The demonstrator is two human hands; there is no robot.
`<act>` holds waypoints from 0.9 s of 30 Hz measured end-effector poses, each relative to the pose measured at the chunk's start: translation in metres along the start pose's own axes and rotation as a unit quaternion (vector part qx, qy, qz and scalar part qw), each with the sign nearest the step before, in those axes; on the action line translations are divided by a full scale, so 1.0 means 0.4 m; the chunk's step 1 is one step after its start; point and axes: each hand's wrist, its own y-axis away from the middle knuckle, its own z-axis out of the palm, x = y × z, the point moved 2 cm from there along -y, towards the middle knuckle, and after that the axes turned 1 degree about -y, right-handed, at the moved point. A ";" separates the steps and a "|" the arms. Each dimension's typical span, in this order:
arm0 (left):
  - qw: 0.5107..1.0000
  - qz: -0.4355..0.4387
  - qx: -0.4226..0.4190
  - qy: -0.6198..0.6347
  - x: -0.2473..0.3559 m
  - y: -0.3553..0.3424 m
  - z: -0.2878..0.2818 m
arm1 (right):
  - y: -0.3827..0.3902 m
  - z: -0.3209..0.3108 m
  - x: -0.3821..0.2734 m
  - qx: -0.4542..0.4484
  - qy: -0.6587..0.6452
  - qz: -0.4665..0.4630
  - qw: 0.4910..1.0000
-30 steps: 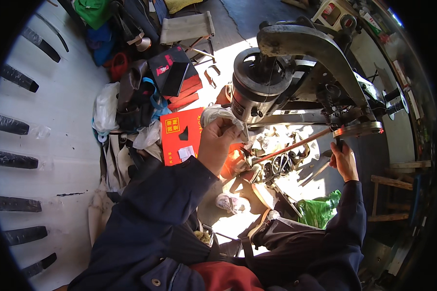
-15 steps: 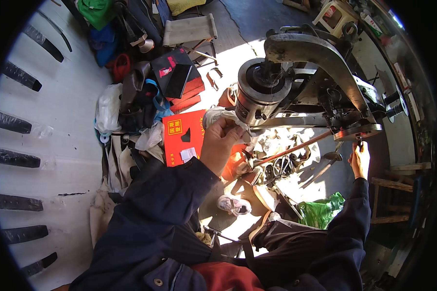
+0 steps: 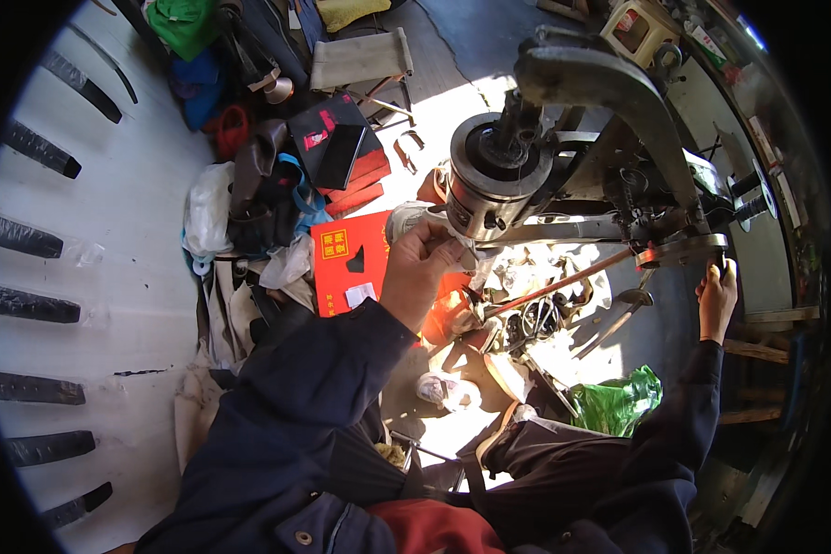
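A hand-cranked metal sewing machine [image 3: 499, 198] with a thick round cylinder stands in front of me. My left hand [image 3: 422, 274] pinches a light grey shoe [image 3: 403, 222] low against the machine's cylinder. Part of that shoe is hidden behind my fingers and the metal. Over to the right, my right hand [image 3: 716, 303] is closed around the small crank handle [image 3: 716, 265] at the edge of the machine's flat wheel [image 3: 679, 250].
A red box [image 3: 349, 263] lies left of my left hand, with bags and shoes piled beside it. A pink-white shoe [image 3: 447, 391] and a green plastic bag [image 3: 619, 402] are on the floor below. A folding stool [image 3: 362, 61] stands farther back.
My right hand has swung to the right with the crank handle, and the wheel has turned. The machine's upper arm has risen a little. My left hand stays nearly still.
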 end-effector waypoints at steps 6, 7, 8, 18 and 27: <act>1.000 -0.031 -0.001 -0.005 0.004 -0.011 -0.005 | 0.085 0.134 0.117 -0.209 0.043 0.134 0.968; 1.000 -0.022 -0.009 0.004 0.005 -0.011 -0.004 | 0.111 0.152 0.098 -0.247 0.034 0.121 0.961; 1.000 -0.023 -0.008 0.008 0.004 -0.011 -0.004 | 0.140 0.167 0.075 -0.282 0.012 0.142 0.949; 0.999 -0.013 -0.027 0.024 0.006 -0.014 -0.006 | 0.098 0.034 -0.133 -0.119 -0.450 0.136 0.874; 0.998 -0.036 -0.048 0.027 0.010 -0.020 -0.013 | 0.372 0.272 -0.297 -0.338 -0.342 0.017 0.877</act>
